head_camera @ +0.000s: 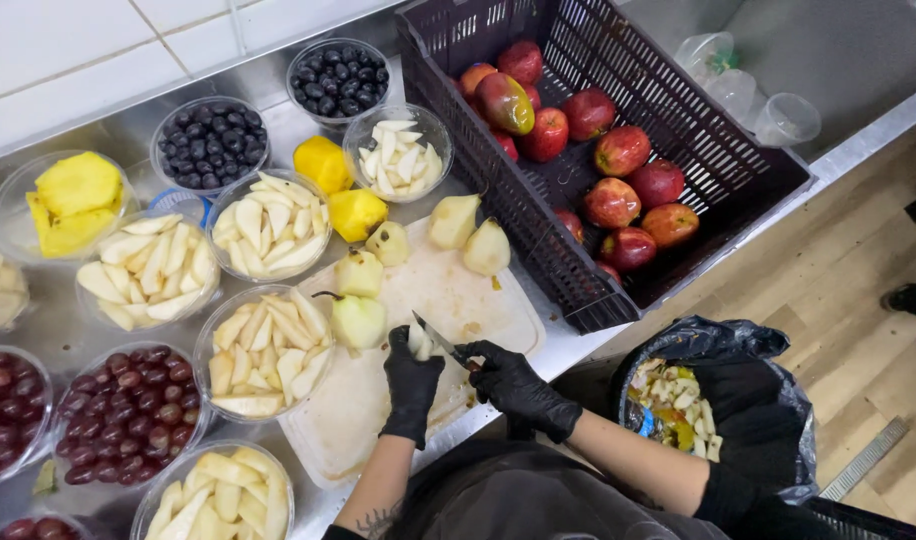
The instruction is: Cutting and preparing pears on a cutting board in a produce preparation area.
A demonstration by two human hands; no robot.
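Cut: we have several bowls of pear slices (pixel 268 225) filled.
Left: four peeled pears (pixel 456 220) at board's (pixel 378 400) far edge.
Hands: left hand (pixel 411 385) grasps a pear piece (pixel 419 342); right hand (pixel 513 385) clenched on knife (pixel 436 340).

clear plastic tubs (pixel 268 225) of fruit, left

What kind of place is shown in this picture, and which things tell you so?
Probably a commercial kitchen or fruit preparation station. Many clear plastic bowls hold cut fruit on a steel counter, a dark crate holds whole mangoes, and gloved hands, the left hand and right hand, cut fruit with a knife.
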